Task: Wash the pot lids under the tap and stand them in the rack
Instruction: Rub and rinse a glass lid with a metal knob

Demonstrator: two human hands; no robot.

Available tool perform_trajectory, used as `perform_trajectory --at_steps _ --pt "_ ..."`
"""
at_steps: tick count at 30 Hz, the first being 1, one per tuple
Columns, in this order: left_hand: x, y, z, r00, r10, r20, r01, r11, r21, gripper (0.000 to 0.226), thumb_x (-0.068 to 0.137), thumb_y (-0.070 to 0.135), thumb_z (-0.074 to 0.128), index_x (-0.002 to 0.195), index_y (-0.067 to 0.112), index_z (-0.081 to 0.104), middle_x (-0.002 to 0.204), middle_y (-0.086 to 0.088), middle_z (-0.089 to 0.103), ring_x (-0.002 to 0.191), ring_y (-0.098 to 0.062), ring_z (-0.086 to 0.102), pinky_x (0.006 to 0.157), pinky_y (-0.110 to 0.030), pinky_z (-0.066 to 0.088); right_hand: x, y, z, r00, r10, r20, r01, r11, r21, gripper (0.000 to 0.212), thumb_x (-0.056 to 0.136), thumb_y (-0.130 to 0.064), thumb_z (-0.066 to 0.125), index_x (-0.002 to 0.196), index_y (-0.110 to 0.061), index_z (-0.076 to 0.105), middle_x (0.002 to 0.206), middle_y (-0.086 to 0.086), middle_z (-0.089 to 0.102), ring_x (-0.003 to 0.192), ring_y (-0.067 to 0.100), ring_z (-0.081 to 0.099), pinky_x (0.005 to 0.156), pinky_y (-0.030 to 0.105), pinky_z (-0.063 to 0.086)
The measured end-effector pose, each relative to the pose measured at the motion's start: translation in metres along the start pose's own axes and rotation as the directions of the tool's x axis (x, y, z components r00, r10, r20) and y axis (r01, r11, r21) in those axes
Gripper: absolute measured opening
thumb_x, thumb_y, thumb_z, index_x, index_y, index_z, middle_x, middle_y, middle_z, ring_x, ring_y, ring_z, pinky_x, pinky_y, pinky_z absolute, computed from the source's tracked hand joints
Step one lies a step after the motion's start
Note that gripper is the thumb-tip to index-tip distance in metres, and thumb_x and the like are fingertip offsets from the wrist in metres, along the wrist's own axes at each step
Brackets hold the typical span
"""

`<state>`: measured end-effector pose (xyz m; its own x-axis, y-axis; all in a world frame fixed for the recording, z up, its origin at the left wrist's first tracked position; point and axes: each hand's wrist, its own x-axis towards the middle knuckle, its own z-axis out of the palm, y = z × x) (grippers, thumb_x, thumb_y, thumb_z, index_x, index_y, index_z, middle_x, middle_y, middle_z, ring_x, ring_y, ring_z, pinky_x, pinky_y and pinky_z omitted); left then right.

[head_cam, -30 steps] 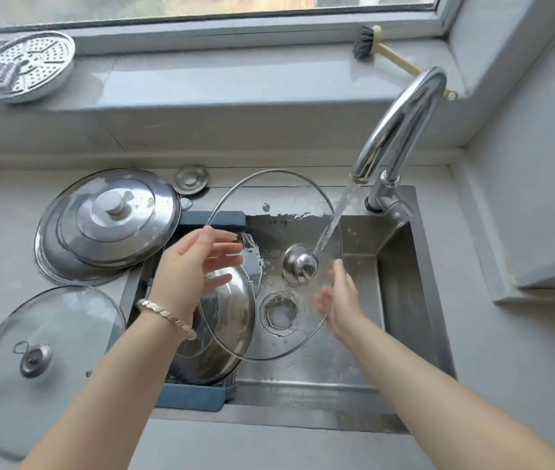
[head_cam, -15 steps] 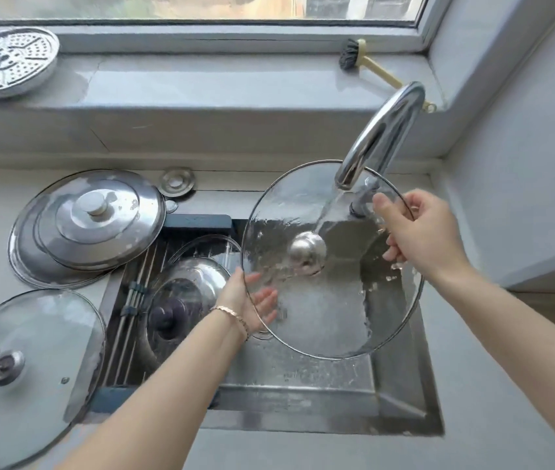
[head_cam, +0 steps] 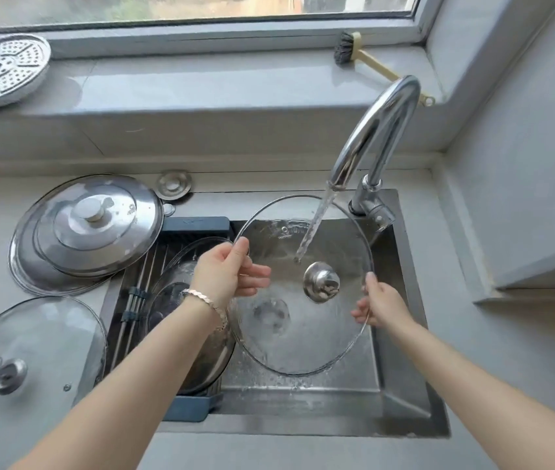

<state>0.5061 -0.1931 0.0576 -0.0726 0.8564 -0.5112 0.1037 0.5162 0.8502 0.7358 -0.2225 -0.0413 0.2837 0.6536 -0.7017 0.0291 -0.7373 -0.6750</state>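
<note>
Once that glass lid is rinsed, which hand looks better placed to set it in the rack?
Probably the left hand: it pinches the glass lid rim on the side nearest the rack, while the right hand holds the far rim.

A window [head_cam: 201, 5] runs across the top, daylight falling through it onto a pale grey sill [head_cam: 201, 83]. Grey wall [head_cam: 523, 147] rises on the right. Below, a light grey countertop [head_cam: 473, 351] surrounds a recessed steel sink [head_cam: 405, 395].
</note>
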Motion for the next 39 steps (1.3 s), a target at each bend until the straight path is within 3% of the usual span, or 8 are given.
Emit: perform_trajectory --at_steps 5,14,20,24,27,33,36,39 --pt "-0.01 0.023 0.028 0.988 0.153 0.039 -0.158 0.962 0.221 0.034 0.095 0.029 0.048 0.067 0.01 0.046 0.059 -0.007 0.068 0.042 -0.014 0.062 0.045 -0.026 0.049 0.004 0.017 0.029 0.963 0.171 0.209 -0.123 0.967 -0.224 0.037 0.099 -0.029 0.036 0.12 -0.001 0.047 0.087 0.011 0.062 0.069 0.019 0.062 0.066 0.027 0.052" --pt "-0.009 0.028 0.081 0.925 0.306 0.226 -0.366 0.555 0.747 0.041 0.095 0.037 0.043 0.058 0.02 0.032 0.07 0.0 0.05 0.068 -0.027 0.05 0.068 -0.033 0.046 0.016 -0.002 0.0 0.991 -0.045 0.127 0.09 0.923 -0.375 0.025 0.094 -0.019 0.046 0.103 -0.001 0.06 0.082 0.007 0.064 0.073 0.019 0.059 0.07 0.031 0.047" --pt "-0.002 0.033 0.069 0.934 0.314 0.172 -0.35 0.697 0.626 0.038 0.093 0.032 0.048 0.06 0.014 0.046 0.07 -0.011 0.061 0.073 -0.03 0.066 0.069 -0.043 0.054 0.029 -0.041 -0.01 0.975 -0.221 -0.012 0.197 0.89 -0.41 0.05 0.095 -0.017 0.043 0.141 -0.001 0.032 0.14 0.014 0.045 0.129 0.027 0.043 0.106 0.033 0.032" --pt "-0.006 0.028 0.057 0.944 0.322 0.071 -0.308 0.787 0.534 0.037 0.09 0.028 0.052 0.059 0.009 0.042 0.076 -0.025 0.064 0.07 -0.035 0.067 0.063 -0.049 0.055 0.04 -0.065 0.003 0.965 -0.184 -0.187 0.15 0.971 -0.184 0.021 0.085 -0.003 0.041 0.101 0.002 0.053 0.091 0.01 0.052 0.097 0.033 0.054 0.088 0.039 0.043" --pt "-0.013 0.024 0.043 0.958 0.285 0.012 -0.254 0.832 0.492 0.037 0.09 0.025 0.053 0.061 0.005 0.043 0.083 -0.027 0.065 0.063 -0.028 0.069 0.058 -0.051 0.055 0.034 -0.069 0.013 0.951 -0.197 -0.237 0.129 0.952 -0.277 0.016 0.083 0.0 0.041 0.095 0.0 0.051 0.09 0.013 0.05 0.082 0.029 0.047 0.07 0.03 0.035" --pt "-0.027 0.021 0.023 0.976 0.215 -0.04 -0.182 0.899 0.397 0.037 0.089 0.019 0.055 0.058 0.01 0.036 0.097 -0.031 0.063 0.056 -0.022 0.069 0.051 -0.048 0.055 0.025 -0.089 0.013 0.943 -0.297 -0.15 0.171 0.821 -0.545 0.024 0.084 -0.003 0.045 0.105 0.001 0.056 0.1 0.016 0.056 0.101 0.036 0.054 0.078 0.029 0.039" --pt "-0.031 0.018 0.018 0.978 0.203 -0.042 -0.169 0.898 0.406 0.037 0.089 0.018 0.056 0.058 0.009 0.036 0.096 -0.031 0.064 0.055 -0.023 0.069 0.051 -0.051 0.054 0.016 -0.095 0.01 0.971 -0.24 -0.022 0.164 0.727 -0.667 0.011 0.084 -0.007 0.046 0.076 0.0 0.05 0.09 0.014 0.051 0.079 0.028 0.049 0.063 0.025 0.035" --pt "-0.036 0.017 0.015 0.984 0.172 -0.039 -0.144 0.912 0.385 0.029 0.088 0.017 0.056 0.064 0.006 0.045 0.097 -0.029 0.065 0.055 -0.022 0.069 0.049 -0.043 0.055 0.007 -0.088 0.014 0.966 -0.23 0.122 0.253 0.721 -0.646 0.031 0.086 -0.02 0.047 0.111 -0.001 0.049 0.097 0.011 0.055 0.075 0.024 0.053 0.064 0.029 0.044"
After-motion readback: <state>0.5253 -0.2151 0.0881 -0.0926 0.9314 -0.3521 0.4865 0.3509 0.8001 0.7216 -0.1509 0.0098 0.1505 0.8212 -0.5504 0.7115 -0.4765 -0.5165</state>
